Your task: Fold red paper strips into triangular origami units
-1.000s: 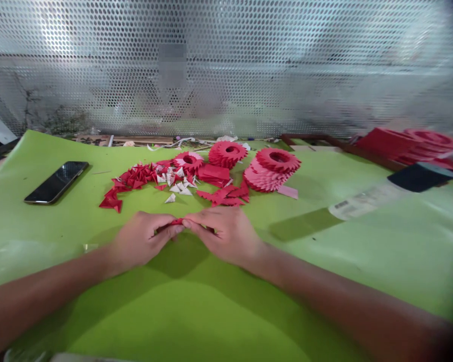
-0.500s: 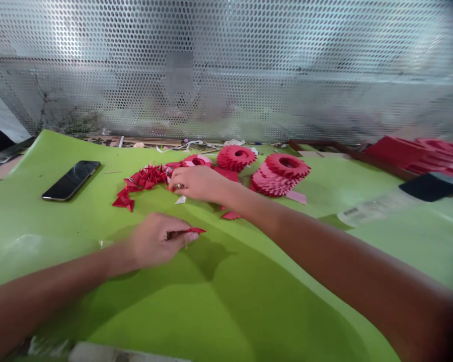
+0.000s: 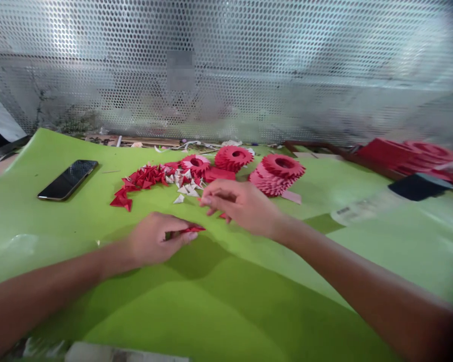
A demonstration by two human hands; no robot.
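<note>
Your left hand (image 3: 154, 239) pinches a slim red folded paper piece (image 3: 194, 229), its long axis pointing right toward your open, curled right hand (image 3: 241, 206), which is nearer the loose paper triangles (image 3: 145, 177).

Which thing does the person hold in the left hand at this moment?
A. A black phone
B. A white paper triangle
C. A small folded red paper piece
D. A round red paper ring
C. The left hand pinches a small folded red paper piece, which sticks out beyond the hand.
</note>
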